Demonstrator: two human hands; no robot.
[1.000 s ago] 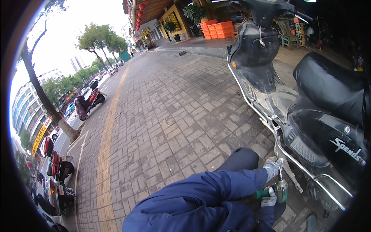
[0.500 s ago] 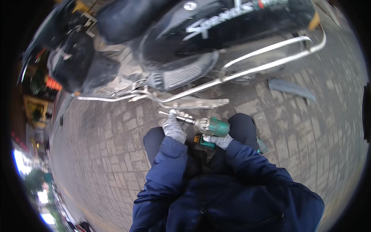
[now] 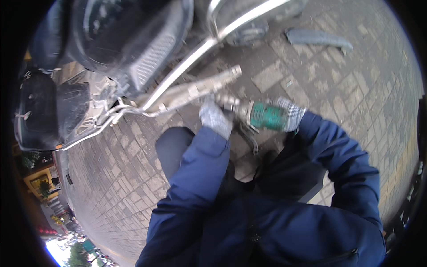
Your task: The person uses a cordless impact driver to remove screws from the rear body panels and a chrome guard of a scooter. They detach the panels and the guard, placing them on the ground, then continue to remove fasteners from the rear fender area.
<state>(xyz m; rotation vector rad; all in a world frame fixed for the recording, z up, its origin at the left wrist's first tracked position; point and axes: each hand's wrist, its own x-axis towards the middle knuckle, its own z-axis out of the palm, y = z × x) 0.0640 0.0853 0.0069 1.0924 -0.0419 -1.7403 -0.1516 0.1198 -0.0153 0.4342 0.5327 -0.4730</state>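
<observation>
My right hand (image 3: 291,115), in a striped knit glove, grips a green cordless impact wrench (image 3: 267,116) from its rear. The tool lies sideways, its nose pointing left. My left hand (image 3: 215,118), gloved alike, is closed around the shaft (image 3: 229,107) at the tool's nose; blur hides the tip and the exact finger grip. Just beyond both hands runs a dirty, pale long strip (image 3: 195,91) along the underside of a black scooter (image 3: 129,40). The left fingers are close to this strip; whether they touch it I cannot tell.
The scooter's silver guard bar (image 3: 184,69) slants above the strip. A loose grey curved panel (image 3: 318,38) lies on the brick paving (image 3: 129,178) at the far right. Below the wrench is a slim metal piece (image 3: 250,139) between my knees.
My view has shifted closer to the scooter's footboard. Both hands have moved forward with the wrench, toward the pale strip, and my right hand now shows behind the wrench rather than below it.
</observation>
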